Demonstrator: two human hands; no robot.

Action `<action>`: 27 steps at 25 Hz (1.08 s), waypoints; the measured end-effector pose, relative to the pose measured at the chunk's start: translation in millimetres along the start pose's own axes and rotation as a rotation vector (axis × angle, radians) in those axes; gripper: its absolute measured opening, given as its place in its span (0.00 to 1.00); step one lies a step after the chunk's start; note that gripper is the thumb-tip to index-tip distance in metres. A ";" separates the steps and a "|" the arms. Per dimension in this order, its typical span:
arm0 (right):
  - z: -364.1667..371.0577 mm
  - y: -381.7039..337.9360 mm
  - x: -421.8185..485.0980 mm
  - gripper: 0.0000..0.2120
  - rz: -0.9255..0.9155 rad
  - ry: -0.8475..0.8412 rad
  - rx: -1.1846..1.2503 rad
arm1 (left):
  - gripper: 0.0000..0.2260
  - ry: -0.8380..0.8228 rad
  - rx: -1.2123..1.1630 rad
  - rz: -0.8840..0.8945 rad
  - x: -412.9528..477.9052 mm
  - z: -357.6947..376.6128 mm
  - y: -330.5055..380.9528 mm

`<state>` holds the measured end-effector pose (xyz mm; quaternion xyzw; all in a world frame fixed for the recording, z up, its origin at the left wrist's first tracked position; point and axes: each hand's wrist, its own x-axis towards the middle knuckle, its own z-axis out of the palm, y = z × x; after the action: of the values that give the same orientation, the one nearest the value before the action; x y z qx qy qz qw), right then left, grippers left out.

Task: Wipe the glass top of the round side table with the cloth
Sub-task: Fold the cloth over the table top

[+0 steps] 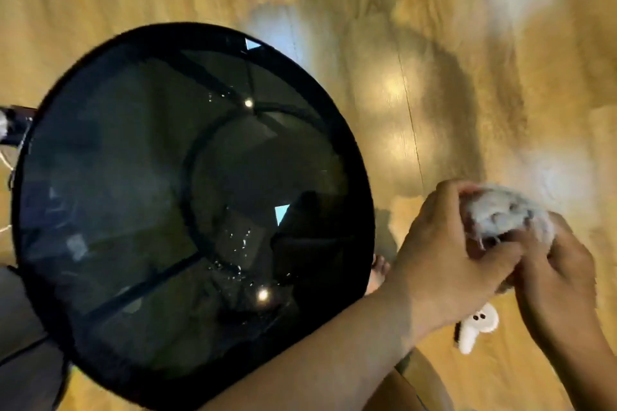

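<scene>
The round side table (100, 130) fills the left and middle of the head view, with a dark glass top in a black rim. Small water droplets (238, 243) glint on the glass near its right side. A bunched white-grey cloth (500, 213) is held off the table, above the wooden floor to the right of the rim. My left hand (444, 243) reaches across the table's lower right edge and grips the cloth from the left. My right hand (561, 280) holds the same cloth from below and the right. The hands cover part of the cloth.
Wooden floor (434, 43) surrounds the table, with bright light reflections. A white slipper with black dots (477, 327) lies on the floor under my hands. A bare foot (379, 274) shows beside the table's rim. Dark furniture and cables (13, 130) sit at the left edge.
</scene>
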<state>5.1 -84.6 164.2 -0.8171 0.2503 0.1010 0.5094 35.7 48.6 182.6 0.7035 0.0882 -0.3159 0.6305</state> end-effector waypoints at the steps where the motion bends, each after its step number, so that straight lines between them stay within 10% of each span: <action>1: 5.3 -33.1 -17.1 0.16 -0.025 -0.032 0.028 | 0.26 0.036 -0.069 0.018 -19.7 -24.5 16.2; 7: 98.0 -157.8 -104.7 0.24 -0.174 -0.485 0.294 | 0.16 0.288 -0.143 0.223 -111.6 -175.0 27.6; 14: 154.2 -143.5 -162.5 0.36 -0.474 -0.824 -0.083 | 0.20 0.606 -0.258 0.470 -195.2 -241.4 -51.1; 20: 141.2 -106.1 -211.8 0.02 -0.775 -0.675 -0.653 | 0.09 0.723 -0.576 0.404 -295.1 -231.4 -106.7; 27: 119.8 -104.7 -235.1 0.05 -0.857 -0.524 -0.550 | 0.07 0.742 -0.710 0.306 -347.9 -195.4 -138.5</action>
<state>-131.4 130.4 289.6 -0.8958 -0.2735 0.1460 0.3184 -244.6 354.4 261.8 0.5160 0.3030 0.0987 0.7951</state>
